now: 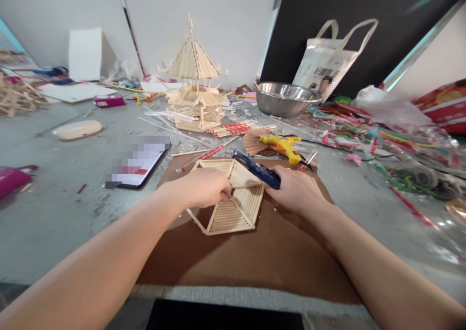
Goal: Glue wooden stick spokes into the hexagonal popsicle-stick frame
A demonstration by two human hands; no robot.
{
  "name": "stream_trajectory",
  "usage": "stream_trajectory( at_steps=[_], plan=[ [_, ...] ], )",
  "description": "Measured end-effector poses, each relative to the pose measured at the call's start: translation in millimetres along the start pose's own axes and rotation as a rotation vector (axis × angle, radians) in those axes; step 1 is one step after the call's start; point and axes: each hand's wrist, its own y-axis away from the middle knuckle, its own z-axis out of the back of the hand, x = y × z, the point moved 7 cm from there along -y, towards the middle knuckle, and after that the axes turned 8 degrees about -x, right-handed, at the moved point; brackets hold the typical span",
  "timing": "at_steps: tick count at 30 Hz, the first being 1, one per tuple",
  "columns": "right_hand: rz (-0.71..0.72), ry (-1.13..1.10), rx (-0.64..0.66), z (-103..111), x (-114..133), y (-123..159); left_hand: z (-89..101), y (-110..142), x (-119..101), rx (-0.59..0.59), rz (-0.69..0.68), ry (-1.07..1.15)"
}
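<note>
Clearly the hands are apart: the right hand grips a blue tool, while the left hand curls over the panel, pinching it or not, I can't tell. The panel lies on the mat; too heavy a press could snap its thin sticks, and a careless tool could knock it askew.

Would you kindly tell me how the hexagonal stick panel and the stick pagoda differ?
The hexagonal stick panel lies low on the brown sheet, while the stick pagoda stands tall beyond it. The panel has an unfilled section; the pagoda's upper roof looks closely covered. Both are built from pale sticks.
</note>
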Motion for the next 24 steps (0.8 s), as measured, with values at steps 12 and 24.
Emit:
stream_trajectory(
  at_steps=[12, 24],
  plan=[
    [0.016, -0.071, -0.087, 7.4, 0.4, 0.7, 14.0, -4.1, -1.6, -0.106, 0.013, 0.161],
    [0.104, -0.257, -0.212, 17.3, 8.5, 6.9, 13.7, -9.4, -0.4, -0.207, 0.145, 1.211]
  ],
)
